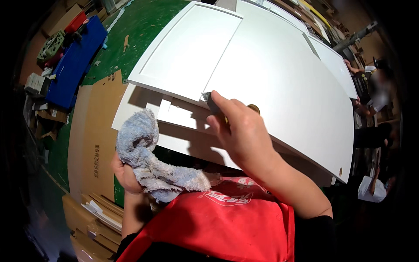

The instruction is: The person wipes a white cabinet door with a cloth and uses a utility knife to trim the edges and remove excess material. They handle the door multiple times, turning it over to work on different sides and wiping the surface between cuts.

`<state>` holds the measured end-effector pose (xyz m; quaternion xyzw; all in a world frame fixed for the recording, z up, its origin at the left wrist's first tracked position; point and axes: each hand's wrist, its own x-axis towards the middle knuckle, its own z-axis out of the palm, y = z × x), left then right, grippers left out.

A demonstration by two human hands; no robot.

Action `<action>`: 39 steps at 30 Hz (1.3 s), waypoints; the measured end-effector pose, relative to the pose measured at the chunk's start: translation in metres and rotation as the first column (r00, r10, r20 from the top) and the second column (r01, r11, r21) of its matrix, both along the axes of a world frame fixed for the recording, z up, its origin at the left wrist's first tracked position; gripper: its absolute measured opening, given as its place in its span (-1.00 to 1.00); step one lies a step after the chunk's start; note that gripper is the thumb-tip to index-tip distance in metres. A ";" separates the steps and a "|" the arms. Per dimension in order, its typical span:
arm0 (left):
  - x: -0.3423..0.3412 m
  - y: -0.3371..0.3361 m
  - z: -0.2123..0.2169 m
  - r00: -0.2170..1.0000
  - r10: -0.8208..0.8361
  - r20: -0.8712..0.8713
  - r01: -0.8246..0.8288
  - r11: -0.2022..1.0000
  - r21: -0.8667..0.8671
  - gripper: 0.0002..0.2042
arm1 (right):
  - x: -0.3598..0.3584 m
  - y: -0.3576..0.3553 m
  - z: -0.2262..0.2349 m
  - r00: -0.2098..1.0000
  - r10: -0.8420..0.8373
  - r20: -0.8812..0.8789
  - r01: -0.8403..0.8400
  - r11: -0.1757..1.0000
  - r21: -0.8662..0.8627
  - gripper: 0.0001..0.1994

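Observation:
My right hand (244, 131) is closed round a small scraper with a dark blade (211, 103). The blade's whitish tip meets the near edge of a white panel (270, 87), by the seam with a recessed white door panel (187, 43). Most of the handle is hidden in my fist; a bit of yellow shows between the fingers. In my left hand (126, 174) I grip a worn, pale blue-grey rag (152, 157), which hangs in folds across toward my red apron (227, 218). Below the top panels, more white boards (183, 111) jut out toward me, partly in shadow.
Flattened cardboard (98, 139) lies on the green floor (131, 32) at left, with stacked board strips (104, 214) nearer me. Beyond stands a blue bench (74, 65) with a red box and a green crate. People (375, 91) are at the right, one touching the panels' far end.

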<state>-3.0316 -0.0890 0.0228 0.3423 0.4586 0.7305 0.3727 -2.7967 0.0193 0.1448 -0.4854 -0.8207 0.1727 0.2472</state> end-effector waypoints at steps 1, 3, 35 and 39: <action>0.003 -0.002 0.000 1.000 0.013 0.018 -0.013 1.000 -0.026 -0.71 | 0.000 0.009 0.003 0.999 -0.011 -0.051 0.011 1.000 -0.005 -0.66; 0.007 -0.004 0.010 1.000 -0.020 -0.014 0.019 1.000 -0.021 -0.68 | 0.012 0.038 0.005 0.989 -0.075 -0.128 0.076 0.997 0.003 -0.75; 0.074 0.114 0.078 0.346 -0.381 -0.857 0.802 0.595 0.060 -0.57 | 0.049 0.178 -0.008 0.994 0.106 -0.021 -0.100 0.974 0.206 -0.93; 0.068 0.126 0.093 0.317 -0.431 -0.845 0.763 0.645 -0.042 -0.57 | 0.045 0.186 -0.003 0.981 -0.042 -0.191 0.039 0.999 -0.017 -0.97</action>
